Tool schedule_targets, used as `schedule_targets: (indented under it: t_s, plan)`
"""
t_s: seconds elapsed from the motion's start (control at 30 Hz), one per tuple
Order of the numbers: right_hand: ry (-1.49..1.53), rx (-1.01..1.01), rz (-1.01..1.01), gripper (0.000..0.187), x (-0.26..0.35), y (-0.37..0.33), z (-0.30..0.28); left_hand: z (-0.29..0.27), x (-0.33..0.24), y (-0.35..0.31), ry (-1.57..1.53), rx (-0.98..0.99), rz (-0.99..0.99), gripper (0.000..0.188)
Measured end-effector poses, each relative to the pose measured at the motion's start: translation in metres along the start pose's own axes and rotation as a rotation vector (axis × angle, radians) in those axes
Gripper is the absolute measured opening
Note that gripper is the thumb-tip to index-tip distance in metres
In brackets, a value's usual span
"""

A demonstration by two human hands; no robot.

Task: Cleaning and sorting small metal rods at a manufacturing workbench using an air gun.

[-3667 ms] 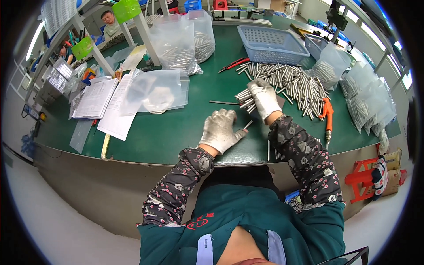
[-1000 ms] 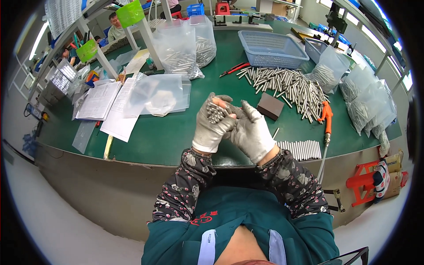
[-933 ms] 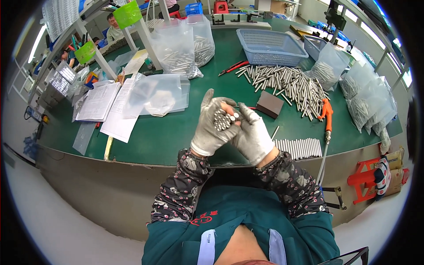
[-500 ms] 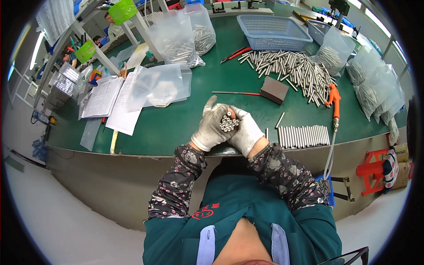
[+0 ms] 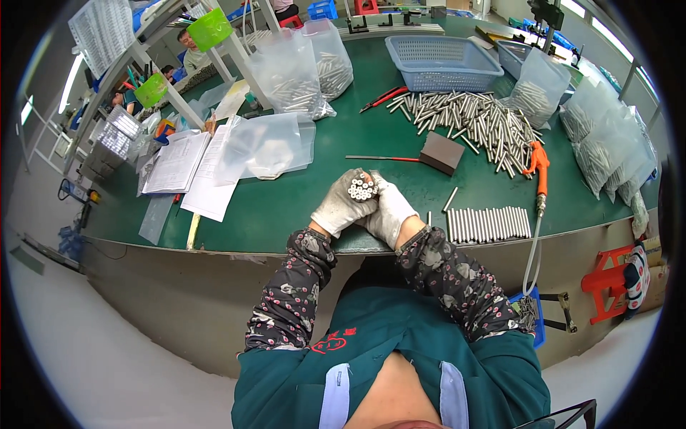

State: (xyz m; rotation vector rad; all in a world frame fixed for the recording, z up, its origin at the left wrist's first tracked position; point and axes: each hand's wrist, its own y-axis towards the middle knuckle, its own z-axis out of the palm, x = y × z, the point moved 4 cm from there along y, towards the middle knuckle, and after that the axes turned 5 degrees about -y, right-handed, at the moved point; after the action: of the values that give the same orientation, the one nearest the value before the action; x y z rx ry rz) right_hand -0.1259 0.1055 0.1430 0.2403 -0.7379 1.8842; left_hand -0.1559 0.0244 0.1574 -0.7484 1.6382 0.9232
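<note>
A bundle of metal tubes (image 5: 362, 189) is gathered between my two hands, its round ends facing up and showing holes. My left hand (image 5: 339, 204), in a whitish work glove, wraps the bundle from the left. From the right, my right hand (image 5: 390, 211), also gloved, closes around it. Both are above the table's near edge. To the right lies a row of metal tubes (image 5: 489, 225) set side by side, with one loose tube (image 5: 450, 199) slanting above it. A brown block (image 5: 441, 153) and a thin rod with a red handle (image 5: 382, 158) lie beyond my hands.
A heap of metal tubes (image 5: 471, 118) lies before a blue basket (image 5: 444, 66). An orange air gun (image 5: 539, 168) with a hose rests right. Red-handled pliers (image 5: 383, 99), bags of tubes (image 5: 289, 79), papers (image 5: 179, 161) and flat plastic bags (image 5: 268, 146) lie around. A red stool (image 5: 607, 282) stands right.
The tube bundle has turned more upright, and its ends now sit more evenly. My fingers have shifted around it. The view has tilted slightly.
</note>
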Motion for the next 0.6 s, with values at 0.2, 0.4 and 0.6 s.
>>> schedule_targets:
  t_s: [0.2, 0.4, 0.6]
  plan:
    - [-0.005, 0.004, 0.005, 0.037, -0.0009, 0.0022, -0.0022, -0.0009, 0.0016, 0.0000, -0.027, -0.003, -0.057, 0.039]
    - [0.003, 0.018, 0.017, 0.037, -0.0022, 0.0012, -0.0038, -0.0003, 0.0018, -0.0017, -0.124, 0.006, -0.093, 0.040]
    - [0.008, 0.040, 0.005, 0.037, -0.0009, -0.0010, -0.0055, 0.0009, 0.0018, -0.0025, -0.131, 0.005, -0.098, 0.040]
